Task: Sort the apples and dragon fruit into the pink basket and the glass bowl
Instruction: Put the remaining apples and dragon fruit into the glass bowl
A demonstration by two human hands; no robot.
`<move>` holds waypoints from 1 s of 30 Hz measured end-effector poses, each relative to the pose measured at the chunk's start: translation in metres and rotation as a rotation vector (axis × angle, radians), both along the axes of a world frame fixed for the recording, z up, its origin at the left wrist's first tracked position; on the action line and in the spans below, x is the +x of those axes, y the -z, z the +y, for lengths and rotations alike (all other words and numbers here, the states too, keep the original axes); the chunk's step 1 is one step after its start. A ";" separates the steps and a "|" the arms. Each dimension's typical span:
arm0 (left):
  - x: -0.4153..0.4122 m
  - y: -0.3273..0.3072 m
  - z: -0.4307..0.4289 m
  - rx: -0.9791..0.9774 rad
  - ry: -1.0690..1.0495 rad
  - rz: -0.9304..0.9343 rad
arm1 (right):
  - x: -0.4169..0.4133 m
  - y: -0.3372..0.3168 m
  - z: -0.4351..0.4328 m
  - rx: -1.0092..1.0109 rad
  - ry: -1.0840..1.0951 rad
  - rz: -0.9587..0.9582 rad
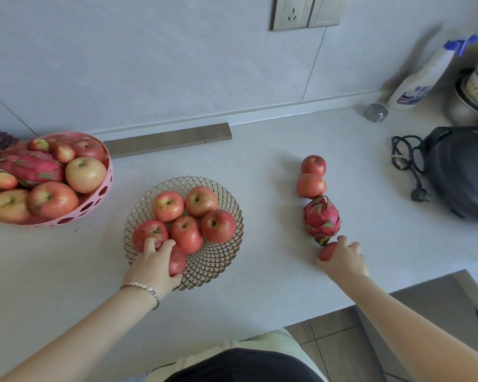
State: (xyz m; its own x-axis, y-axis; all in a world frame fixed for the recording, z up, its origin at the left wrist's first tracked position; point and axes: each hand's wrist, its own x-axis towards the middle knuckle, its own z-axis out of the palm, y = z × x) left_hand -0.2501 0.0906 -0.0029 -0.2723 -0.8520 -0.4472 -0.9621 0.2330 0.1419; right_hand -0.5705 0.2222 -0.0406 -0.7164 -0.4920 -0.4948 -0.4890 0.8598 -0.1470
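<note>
1. Your desk [260, 150] carries a row of unsorted fruit on its right side.
2. The pink basket [105, 186], far left, holds apples mixed with one dragon fruit.
3. The glass bowl [226, 260] holds only apples; your left hand [152, 264], curled round an apple [176, 262], is probably setting it in at the near rim.
4. The loose dragon fruit [321, 217] lies between two apples [311, 185] and your right hand [344, 259], which grips a third apple [327, 251].
5. The spray bottle [417, 81] label is too blurred to read.

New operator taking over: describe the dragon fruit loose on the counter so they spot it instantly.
From the patterned glass bowl mid-counter, look right to a row of loose fruit. Just beyond the right hand lies the pink, green-scaled dragon fruit, the only spiky piece among smooth red apples.
</note>
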 end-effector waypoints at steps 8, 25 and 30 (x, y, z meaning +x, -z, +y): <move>0.014 0.001 0.002 0.033 -0.147 0.196 | 0.064 -0.055 -0.033 0.000 -0.296 -0.236; 0.028 0.010 -0.001 0.110 -0.222 0.313 | 0.170 -0.019 -0.089 -0.338 -0.783 -0.220; 0.024 0.012 -0.001 0.083 -0.167 0.241 | 0.171 -0.004 -0.088 -0.363 -0.872 -0.145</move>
State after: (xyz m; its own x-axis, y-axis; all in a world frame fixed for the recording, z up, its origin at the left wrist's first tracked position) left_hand -0.2256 0.0896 -0.0145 -0.2383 -0.8570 -0.4569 -0.9224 0.0525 0.3827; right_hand -0.3999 0.1346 -0.0361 0.0311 -0.9646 -0.2620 -0.8920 0.0915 -0.4426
